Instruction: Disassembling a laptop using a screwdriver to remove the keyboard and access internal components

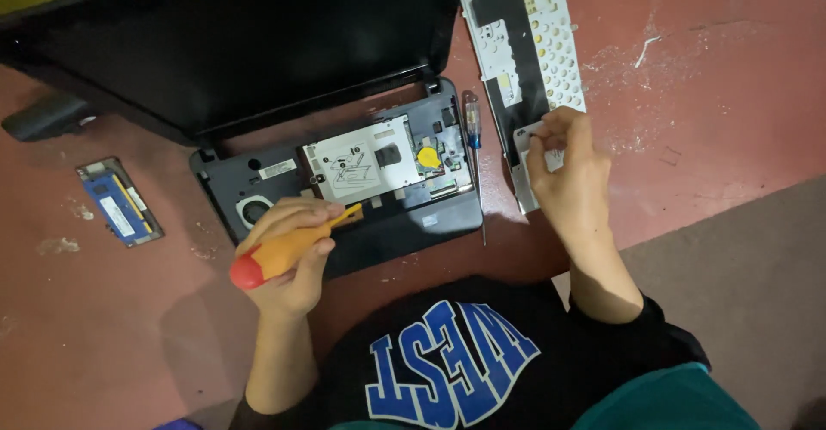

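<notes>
An opened small black laptop [434, 215] lies on a reddish floor, its keyboard removed so a white-labelled drive and a yellow round cell show inside. My left hand [288, 262] grips an orange screwdriver [275, 258] with a red end, the tip at the laptop's front edge. My right hand [568, 176] rests at the lower end of the upside-down keyboard panel [538, 43], fingertips pinching something small on it that I cannot make out.
A second thin screwdriver [473, 150] with a blue and clear handle lies between laptop and keyboard panel. A blue memory module [119, 204] sits on the floor at left. The black lid [232, 43] stands open behind. A grey mat [748, 275] lies at right.
</notes>
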